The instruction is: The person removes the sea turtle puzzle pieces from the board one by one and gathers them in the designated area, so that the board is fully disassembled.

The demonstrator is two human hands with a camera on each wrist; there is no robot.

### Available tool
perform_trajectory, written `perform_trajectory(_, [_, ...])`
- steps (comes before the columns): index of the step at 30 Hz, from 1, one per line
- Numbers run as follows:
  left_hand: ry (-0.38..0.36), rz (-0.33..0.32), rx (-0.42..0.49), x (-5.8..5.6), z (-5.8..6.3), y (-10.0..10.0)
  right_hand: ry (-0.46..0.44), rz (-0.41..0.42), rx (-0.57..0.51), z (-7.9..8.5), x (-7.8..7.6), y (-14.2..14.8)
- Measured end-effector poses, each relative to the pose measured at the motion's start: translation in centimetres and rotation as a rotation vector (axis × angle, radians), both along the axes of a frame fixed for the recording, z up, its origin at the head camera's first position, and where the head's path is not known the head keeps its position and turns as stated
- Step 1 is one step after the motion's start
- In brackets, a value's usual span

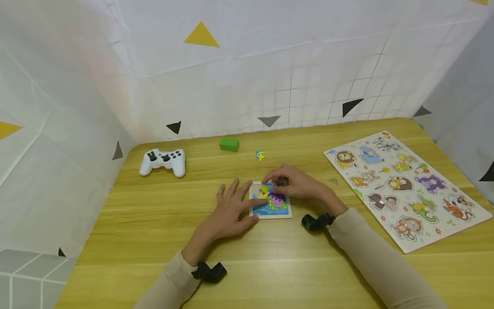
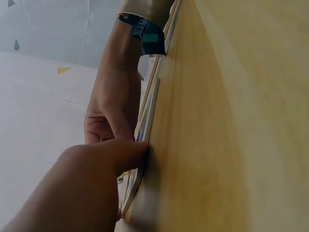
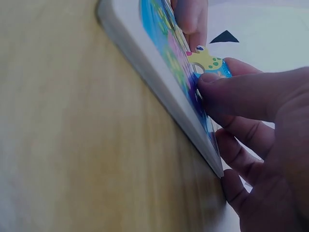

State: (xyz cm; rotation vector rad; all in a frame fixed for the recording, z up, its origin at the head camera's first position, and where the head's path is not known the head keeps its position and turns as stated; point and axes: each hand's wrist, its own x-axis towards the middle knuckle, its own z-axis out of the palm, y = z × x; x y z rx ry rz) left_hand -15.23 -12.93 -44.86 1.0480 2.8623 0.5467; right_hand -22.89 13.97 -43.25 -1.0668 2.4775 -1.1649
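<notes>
A small jigsaw puzzle with a white rim lies mid-table, showing a blue and purple sea picture. My left hand spreads over its left side, index finger straight across the picture, thumb by the lower left corner. From the far right side, my right hand reaches over the board. Its thumb and a finger pinch a yellow and blue puzzle piece with an eye on it, tilted above the picture in the right wrist view. Another puzzle piece, yellow and blue, lies loose beyond the board.
A green block stands near the table's back edge. At the back left lies a white game controller. A large animal peg board covers much of the right side. White patterned sheets hang behind and beside the table.
</notes>
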Motion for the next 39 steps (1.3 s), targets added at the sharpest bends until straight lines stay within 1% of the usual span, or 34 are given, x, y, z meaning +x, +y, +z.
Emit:
perform_trajectory(4, [-0.018,0.007,-0.02,0.22,0.08,0.24,-0.001,0.005,-0.006,0.02,0.04,0.0])
perform_trajectory(9, [-0.013,0.025,-0.029,0.3,0.0,0.37,-0.006,-0.005,-0.006,0.04,0.11,0.0])
perform_trajectory(16, [0.002,0.031,-0.006,0.26,0.01,0.4,-0.003,-0.019,-0.006,-0.04,0.13,0.0])
perform_trajectory(20, [0.008,0.032,-0.01,0.19,-0.09,0.38,-0.003,-0.015,-0.018,0.0,0.18,0.01])
perform_trajectory(29, [-0.003,0.039,-0.005,0.26,-0.16,0.44,-0.008,0.002,-0.016,0.06,0.22,0.0])
perform_trajectory(39, [-0.009,0.039,-0.002,0.28,0.03,0.54,-0.014,-0.011,-0.007,0.1,0.21,-0.16])
